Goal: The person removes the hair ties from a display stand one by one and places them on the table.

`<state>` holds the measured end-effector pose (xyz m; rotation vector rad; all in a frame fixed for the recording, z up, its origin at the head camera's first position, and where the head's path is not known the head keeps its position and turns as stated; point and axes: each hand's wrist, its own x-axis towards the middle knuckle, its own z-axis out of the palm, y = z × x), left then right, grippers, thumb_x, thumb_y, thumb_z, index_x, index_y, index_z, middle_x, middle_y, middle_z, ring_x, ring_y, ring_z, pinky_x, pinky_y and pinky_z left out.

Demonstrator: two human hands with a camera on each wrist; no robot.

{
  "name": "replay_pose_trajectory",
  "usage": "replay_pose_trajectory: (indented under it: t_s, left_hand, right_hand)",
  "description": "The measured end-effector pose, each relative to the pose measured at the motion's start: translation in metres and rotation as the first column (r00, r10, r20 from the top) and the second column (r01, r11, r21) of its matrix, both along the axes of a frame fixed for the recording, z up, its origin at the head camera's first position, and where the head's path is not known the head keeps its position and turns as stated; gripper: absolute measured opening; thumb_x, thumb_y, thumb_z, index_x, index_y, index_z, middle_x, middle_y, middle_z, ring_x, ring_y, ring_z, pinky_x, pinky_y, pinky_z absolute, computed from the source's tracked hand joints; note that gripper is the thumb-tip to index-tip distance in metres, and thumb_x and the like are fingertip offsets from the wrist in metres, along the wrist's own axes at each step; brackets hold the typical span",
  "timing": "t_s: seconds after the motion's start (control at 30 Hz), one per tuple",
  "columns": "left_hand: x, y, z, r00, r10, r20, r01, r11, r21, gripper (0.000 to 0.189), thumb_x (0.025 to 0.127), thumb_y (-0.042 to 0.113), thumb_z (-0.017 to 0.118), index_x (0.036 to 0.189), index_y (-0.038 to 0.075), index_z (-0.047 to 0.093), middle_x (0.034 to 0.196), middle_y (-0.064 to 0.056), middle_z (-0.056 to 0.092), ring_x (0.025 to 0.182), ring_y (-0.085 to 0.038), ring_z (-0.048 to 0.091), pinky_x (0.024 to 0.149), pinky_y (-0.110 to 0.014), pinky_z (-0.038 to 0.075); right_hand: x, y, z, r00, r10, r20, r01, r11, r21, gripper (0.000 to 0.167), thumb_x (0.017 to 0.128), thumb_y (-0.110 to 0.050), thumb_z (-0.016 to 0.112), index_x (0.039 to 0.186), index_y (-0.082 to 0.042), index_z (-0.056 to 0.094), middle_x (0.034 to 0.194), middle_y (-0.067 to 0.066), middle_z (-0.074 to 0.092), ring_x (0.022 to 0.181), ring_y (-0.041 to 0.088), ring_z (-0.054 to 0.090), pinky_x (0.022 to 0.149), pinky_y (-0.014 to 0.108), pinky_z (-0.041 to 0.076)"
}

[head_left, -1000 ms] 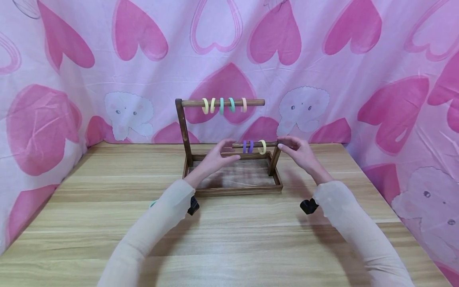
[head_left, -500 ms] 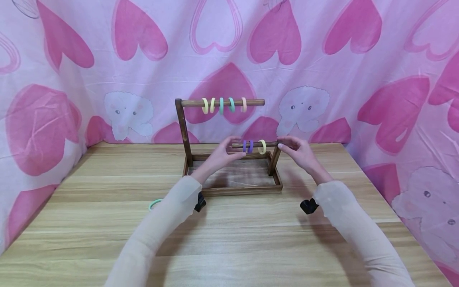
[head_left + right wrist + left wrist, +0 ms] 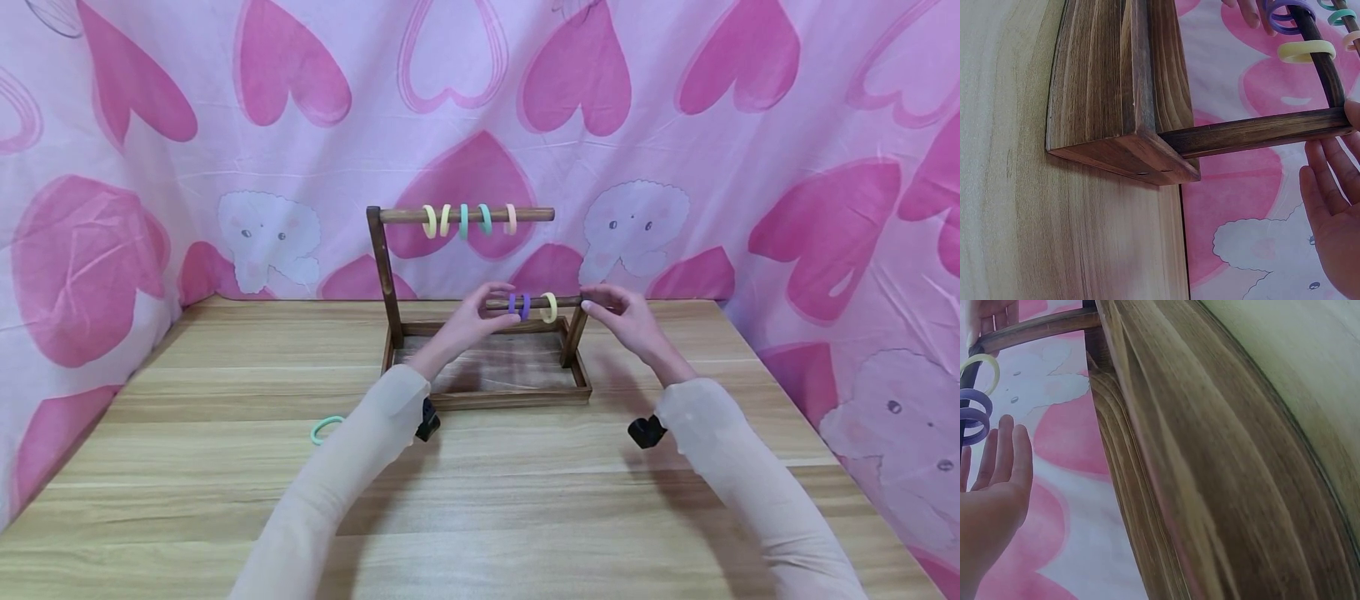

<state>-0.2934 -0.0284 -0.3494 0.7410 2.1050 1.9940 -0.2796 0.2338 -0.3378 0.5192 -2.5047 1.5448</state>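
A dark wooden rack [image 3: 386, 279] with two bars stands on the table. Two purple hair ties [image 3: 525, 307] and a pale yellow hair tie [image 3: 550, 308] hang on its lower bar. My left hand [image 3: 468, 325] is at that bar's free end, thumb in front and fingers behind, around the purple ties. In the left wrist view its fingers [image 3: 1005, 453] are extended beside them; the thumb is hidden. My right hand [image 3: 632, 323] holds the top of the short post [image 3: 1254, 134] between thumb and fingers, where the lower bar joins it.
Several yellow, green and pink hair ties [image 3: 463, 222] hang on the upper bar [image 3: 536, 214]. A mint green hair tie [image 3: 318, 435] lies on the table [image 3: 525, 500], left of my left forearm. The rack's base is a shallow tray [image 3: 495, 402]. Behind hangs a pink heart-patterned curtain [image 3: 300, 158].
My left hand has moved right along the lower bar to the purple hair ties. The mint green hair tie shows more from behind my sleeve. My right hand has stayed on the post.
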Motion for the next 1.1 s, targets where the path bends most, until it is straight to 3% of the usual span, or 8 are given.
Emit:
replay_pose_trajectory:
  t_s: [0.33,0.5,0.67,0.97,1.1]
  left_hand:
    - [0.014,-0.001,0.017,1.0,-0.01,0.019,0.009,1.0,0.017,0.044,0.082,0.001,0.06,0.122,-0.002,0.044,0.117,-0.018,0.047,0.106,-0.029,0.048,0.084,-0.045,0.042]
    - [0.007,-0.002,0.007,1.0,0.003,0.019,-0.004,0.999,0.034,0.043,0.081,0.005,0.063,0.12,0.001,0.047,0.115,-0.014,0.05,0.105,-0.029,0.049,0.084,-0.045,0.042]
    - [0.0,-0.005,-0.002,1.0,0.028,0.0,-0.028,0.999,0.018,0.042,0.081,0.01,0.065,0.119,0.005,0.048,0.114,-0.01,0.051,0.101,-0.025,0.052,0.081,-0.037,0.046]
    - [0.001,-0.016,-0.001,0.996,0.077,-0.049,-0.08,0.995,-0.056,0.041,0.081,0.019,0.065,0.118,0.013,0.05,0.114,-0.006,0.052,0.095,-0.022,0.053,0.078,-0.033,0.046]
    - [0.003,-0.022,0.001,0.996,0.076,-0.048,-0.079,0.995,-0.058,0.041,0.082,0.019,0.064,0.12,0.013,0.049,0.113,-0.008,0.051,0.096,-0.023,0.052,0.079,-0.035,0.046]
  right_hand:
    - [0.0,0.0,0.0,1.0,-0.003,-0.004,0.003,1.0,0.001,0.041,0.085,-0.029,0.059,0.117,-0.004,0.055,0.109,0.011,0.058,0.093,0.015,0.055,0.077,0.025,0.045]
    - [0.0,0.0,0.0,1.0,-0.002,-0.004,0.002,1.0,0.002,0.041,0.085,-0.029,0.058,0.117,-0.004,0.055,0.11,0.011,0.057,0.094,0.015,0.055,0.078,0.026,0.045]
    - [0.0,0.0,0.0,1.0,-0.001,-0.005,0.001,1.0,-0.001,0.04,0.085,-0.029,0.059,0.116,-0.004,0.055,0.108,0.011,0.058,0.093,0.015,0.055,0.076,0.025,0.045]
    - [-0.001,0.001,0.0,1.0,0.001,-0.009,-0.001,1.0,0.002,0.039,0.085,-0.027,0.059,0.116,-0.003,0.056,0.106,0.011,0.059,0.091,0.014,0.055,0.075,0.025,0.045]
    - [0.01,-0.006,0.011,1.0,0.001,-0.004,-0.001,1.0,0.01,0.035,0.087,-0.019,0.057,0.116,0.001,0.054,0.106,0.015,0.058,0.09,0.013,0.055,0.075,0.024,0.045]
